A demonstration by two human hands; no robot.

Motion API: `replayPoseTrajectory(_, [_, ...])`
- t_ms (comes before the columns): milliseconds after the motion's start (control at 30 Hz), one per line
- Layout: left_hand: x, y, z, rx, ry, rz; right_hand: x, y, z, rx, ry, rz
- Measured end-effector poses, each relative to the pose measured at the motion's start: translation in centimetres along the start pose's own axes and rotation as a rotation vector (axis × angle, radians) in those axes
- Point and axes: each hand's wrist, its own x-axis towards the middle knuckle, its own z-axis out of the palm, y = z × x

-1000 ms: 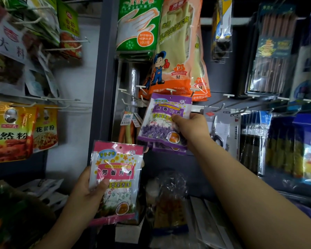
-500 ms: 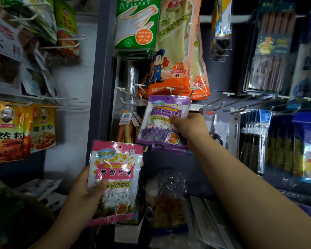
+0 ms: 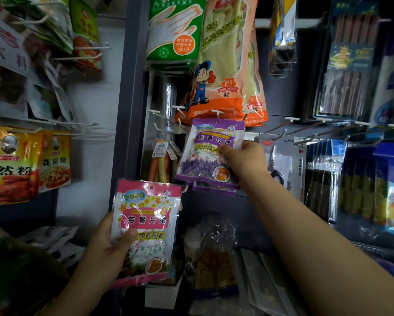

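We face a shop rack (image 3: 280, 106) hung with goods on white hooks (image 3: 290, 119). Along its top edge hang a green glove pack (image 3: 175, 28) and an orange rubber-glove pack (image 3: 223, 65), whose bottom edge sits just above the purple packet (image 3: 205, 156). Near the rack's right edge are a chopstick pack (image 3: 348, 65) and blue bags (image 3: 391, 185). Scissors (image 3: 279, 172) hang just right of our right hand (image 3: 246, 163). Left of the grey post (image 3: 132, 87), yellow spice bags (image 3: 11, 163) hang on wire pegs. A crinkled clear bag (image 3: 216, 242) sits near the rack's bottom edge.

The purple packet is up near the rack's left edge, its top right under the hook tips; we cannot tell whether its hole is on a hook. A second purple packet (image 3: 214, 190) peeks out behind it. Nothing stands between us and it except our own hand.

Our right arm reaches up and forward. The right hand pinches the purple packet's right edge, thumb across the front, the other fingers hidden behind.

Our left hand (image 3: 107, 249) is lower, in front of the post, forearm rising from the bottom edge of view. It grips the pink packet (image 3: 150, 224) upright by its left side, thumb pressed on the front, fingertips just showing past the right edge.
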Motion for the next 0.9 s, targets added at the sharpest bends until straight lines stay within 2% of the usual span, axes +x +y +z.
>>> replayPoseTrajectory(233, [0.2, -0.2, 0.1, 0.006, -0.009, 0.008, 0.5, -0.1, 0.4, -0.030, 0.006, 0.042])
replayPoseTrajectory(467, [0.2, -0.3, -0.2, 0.006, -0.015, -0.001, 0.2, 0.2, 0.9, -0.060, 0.011, 0.008])
replayPoseTrajectory(667, [0.2, -0.2, -0.5, 0.005, -0.017, 0.010, -1.3, 0.3, 0.3, 0.002, 0.067, -0.102])
replayPoseTrajectory(767, [0.3, -0.4, -0.6, 0.011, -0.014, 0.007, -2.1, 0.7, -0.2, -0.041, -0.008, -0.195])
replayPoseTrajectory(900, [0.3, -0.4, -0.5, 0.018, -0.015, 0.006, -1.2, 0.7, -0.1, -0.092, -0.043, -0.212])
